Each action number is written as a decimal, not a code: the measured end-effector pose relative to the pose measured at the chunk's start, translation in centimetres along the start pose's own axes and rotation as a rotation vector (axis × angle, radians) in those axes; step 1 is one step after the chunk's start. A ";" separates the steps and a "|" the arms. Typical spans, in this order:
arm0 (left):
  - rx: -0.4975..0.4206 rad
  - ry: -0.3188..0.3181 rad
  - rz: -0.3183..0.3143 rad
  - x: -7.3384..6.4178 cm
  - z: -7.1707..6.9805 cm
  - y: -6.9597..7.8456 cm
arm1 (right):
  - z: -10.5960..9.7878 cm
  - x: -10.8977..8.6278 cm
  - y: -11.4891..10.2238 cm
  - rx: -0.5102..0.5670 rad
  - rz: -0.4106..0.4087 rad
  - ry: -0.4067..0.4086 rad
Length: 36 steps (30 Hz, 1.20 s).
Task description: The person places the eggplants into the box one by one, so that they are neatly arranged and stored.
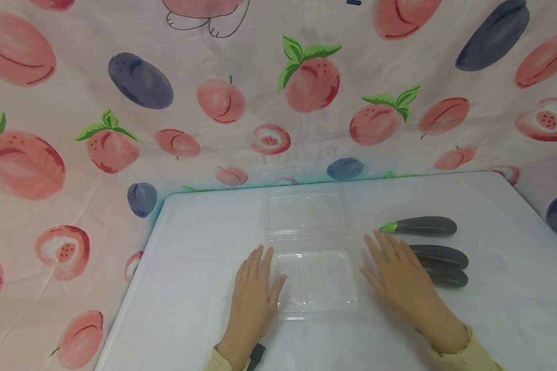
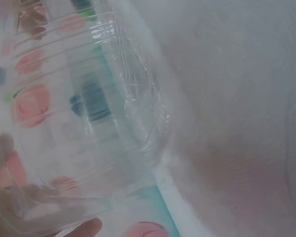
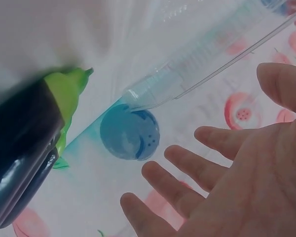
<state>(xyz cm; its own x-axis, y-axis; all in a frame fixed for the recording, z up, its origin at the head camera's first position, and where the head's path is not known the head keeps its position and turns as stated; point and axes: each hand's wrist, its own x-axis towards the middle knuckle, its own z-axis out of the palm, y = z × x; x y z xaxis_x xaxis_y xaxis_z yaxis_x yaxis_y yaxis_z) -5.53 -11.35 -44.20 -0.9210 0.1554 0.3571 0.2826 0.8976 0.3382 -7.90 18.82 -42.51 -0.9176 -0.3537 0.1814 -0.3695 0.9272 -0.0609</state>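
Observation:
A transparent plastic clamshell box lies unfolded on the table, its near half (image 1: 315, 281) toward me and its far half (image 1: 308, 214) behind. My left hand (image 1: 255, 288) is at the left rim of the near half, fingers straight and pointing away from me. In the left wrist view the ribbed box wall (image 2: 93, 133) fills the left side, one fingertip (image 2: 92, 226) showing below it. My right hand (image 1: 401, 273) has its fingers spread between the box and the eggplants, and holds nothing. It partly hides two dark eggplants (image 1: 445, 256) in the head view; another eggplant (image 1: 429, 225) with a green cap lies beyond.
The white table (image 1: 195, 257) has its far edge against a pink curtain (image 1: 241, 56) printed with peaches and blue fruit. That cloth also hangs along the left and right sides. A black strap (image 1: 256, 355) is at the left wrist.

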 end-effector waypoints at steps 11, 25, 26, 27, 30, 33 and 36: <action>-0.066 -0.005 -0.086 -0.1 0.2 -0.4 | 0.0 -0.2 1.1 0.012 -0.009 0.039; -0.136 0.012 -0.149 -0.1 0.4 -0.7 | 0.3 -0.5 2.7 0.046 0.009 0.058; -0.143 0.015 -0.155 -0.1 0.4 -0.7 | 0.3 -0.6 2.8 0.050 0.020 0.040; -0.150 0.017 -0.161 -0.1 0.5 -0.8 | 0.3 -0.6 2.9 0.053 0.030 0.025; -0.169 0.016 -0.184 -0.1 0.5 -0.7 | 0.2 -0.7 3.1 0.055 0.052 -0.009; -0.192 0.007 -0.217 -0.1 0.5 -0.7 | 0.1 -0.9 3.3 0.045 0.063 -0.027; -0.212 -0.008 -0.249 0.0 0.4 -0.6 | 0.2 -1.0 3.6 0.035 0.063 -0.030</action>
<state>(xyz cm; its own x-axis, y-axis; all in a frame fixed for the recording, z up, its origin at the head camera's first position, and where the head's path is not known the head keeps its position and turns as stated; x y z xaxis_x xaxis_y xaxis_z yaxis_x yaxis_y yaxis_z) -5.79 -11.77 -44.77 -0.9708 -0.0544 0.2338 0.0967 0.8029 0.5883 -8.33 22.53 -43.15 -0.9429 -0.2991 0.1467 -0.3155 0.9431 -0.1053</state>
